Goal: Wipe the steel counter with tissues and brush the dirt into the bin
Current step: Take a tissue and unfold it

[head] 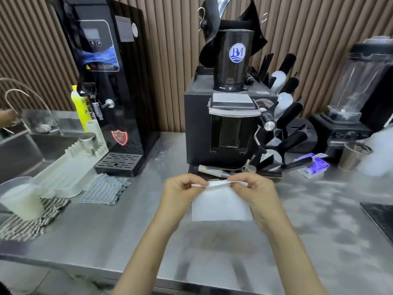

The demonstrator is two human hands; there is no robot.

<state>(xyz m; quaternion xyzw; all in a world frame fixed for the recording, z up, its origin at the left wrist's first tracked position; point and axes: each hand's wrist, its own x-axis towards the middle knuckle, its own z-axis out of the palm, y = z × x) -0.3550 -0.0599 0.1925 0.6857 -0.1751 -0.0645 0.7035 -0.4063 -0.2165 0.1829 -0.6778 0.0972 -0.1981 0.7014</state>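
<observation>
left hand (180, 189) + right hand (253, 188): pinch top edge of white square tissue (221, 206) | hangs above bare grey steel counter (127, 235)

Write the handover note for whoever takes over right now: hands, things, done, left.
Left hand: pinches the top edge of the tissue.
Right hand: pinches the same edge. The tissue is held over the counter, in front of the grinder.
Done: tissue in hand; no wiping shown.
Left: wipe the counter, then brush the dirt into the bin, which is not in view.
</observation>
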